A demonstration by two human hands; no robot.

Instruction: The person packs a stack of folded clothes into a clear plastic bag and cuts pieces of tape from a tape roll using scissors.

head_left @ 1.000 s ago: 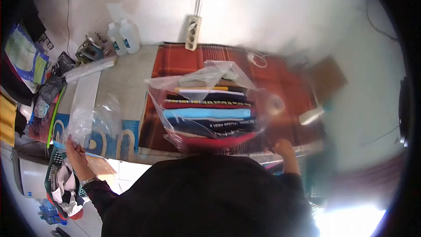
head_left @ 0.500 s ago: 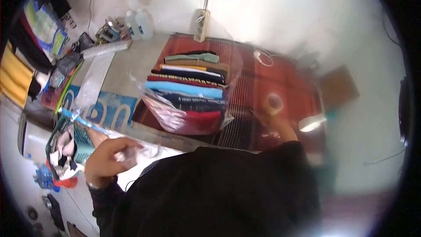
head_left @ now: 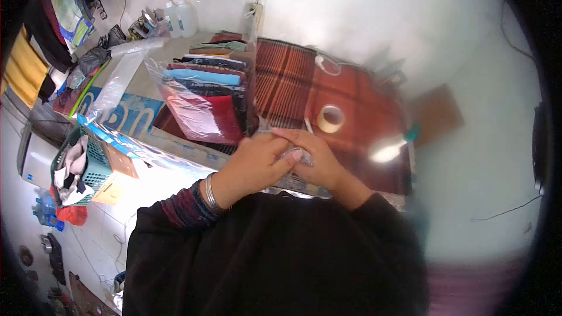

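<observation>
Folded clothes (head_left: 205,76) stand in a row inside a clear plastic bag (head_left: 196,114) on the table, with a red piece nearest me. My left hand (head_left: 252,162) and my right hand (head_left: 316,161) meet just right of the bag, at the table's near edge. Both are closed on bunched clear plastic (head_left: 303,155), a little of which shows between the fingers. A strip of the bag seems to run up to them. Just beyond my right hand lies a roll of tape (head_left: 331,118), flat on the red striped cloth (head_left: 357,105).
White earphones (head_left: 328,65) lie at the back of the cloth. A bright glossy object with a green end (head_left: 391,150) is at the right. Two bottles (head_left: 178,19) stand by the wall. A green basket of cloth (head_left: 79,169) is on the left, below the table edge.
My left hand has come right and my right hand has left the tape roll; they now meet on the plastic. In view, the bag of clothes sits further left and is turned.
</observation>
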